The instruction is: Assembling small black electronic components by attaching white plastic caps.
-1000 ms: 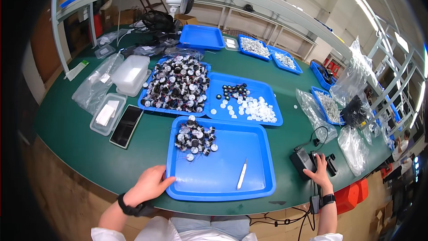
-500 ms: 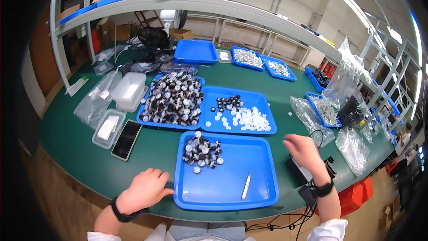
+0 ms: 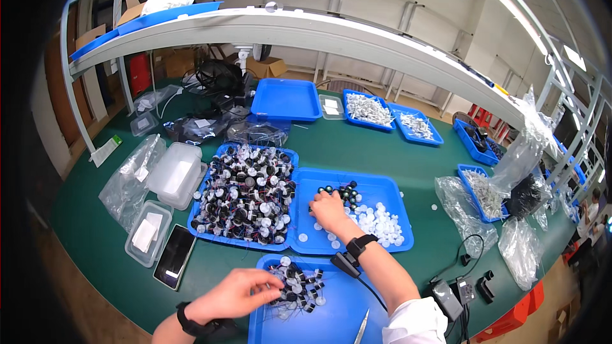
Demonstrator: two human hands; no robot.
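My right hand point(image 3: 329, 211) reaches over the blue tray point(image 3: 407, 218) on the right. Its fingers are bent down together beside a cluster of small dark, shiny round parts point(image 3: 349, 193); whatever the fingertips hold is hidden. White plastic caps point(image 3: 380, 223) lie heaped in the same tray. My left hand point(image 3: 239, 292) hovers at the left side of the near blue tray point(image 3: 331, 330), thumb and fingers apart. Its fingertips are at a small pile of black-and-white wired parts point(image 3: 298, 286). Tweezers point(image 3: 361, 327) lie in that near tray, partly cut off by the lower edge.
A blue tray heaped with wired parts point(image 3: 245, 197) stands left of centre. Beside it are a phone point(image 3: 174, 257) and clear plastic boxes point(image 3: 150, 232). Power adapters point(image 3: 448, 299), cables and plastic bags point(image 3: 468, 210) lie at right. A shelf point(image 3: 306, 24) spans the back.
My right hand has moved from the table's right side to the dark parts in the far tray. My left hand has moved rightward to the small pile. The view has shifted.
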